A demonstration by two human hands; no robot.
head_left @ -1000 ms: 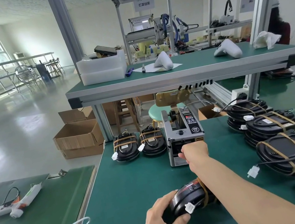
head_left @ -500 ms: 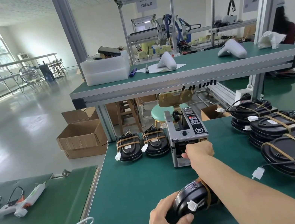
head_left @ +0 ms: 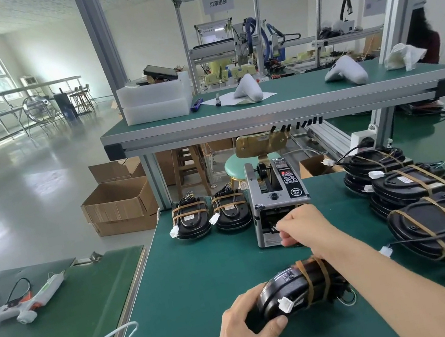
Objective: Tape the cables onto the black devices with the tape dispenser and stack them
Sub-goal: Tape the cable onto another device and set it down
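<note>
Nearest the camera, the left hand (head_left: 241, 333) has its grip curled round the near end of a black device (head_left: 296, 289) lying on the green counter (head_left: 194, 286), thumb pressed along its lower edge. Two brown tape bands cross the device, and a white connector (head_left: 285, 305) sticks out at its front. The right forearm passes over the device's far end, and the right hand (head_left: 300, 226) reaches to the front slot of the tape dispenser (head_left: 276, 203), fingertips pinched together there (on a strip of tape or only the slot's edge, I cannot tell). The dispenser stands upright near the middle of the counter. Just left of it sit two taped devices (head_left: 211, 214) side by side, cables bundled on top. Along the right edge runs a row of stacked taped devices (head_left: 419, 193), overlapping one another. On the lower counter to the left lies a white glue gun (head_left: 29, 300). Beyond, the raised shelf (head_left: 278, 105) carries white foam blocks (head_left: 154, 98).
</note>
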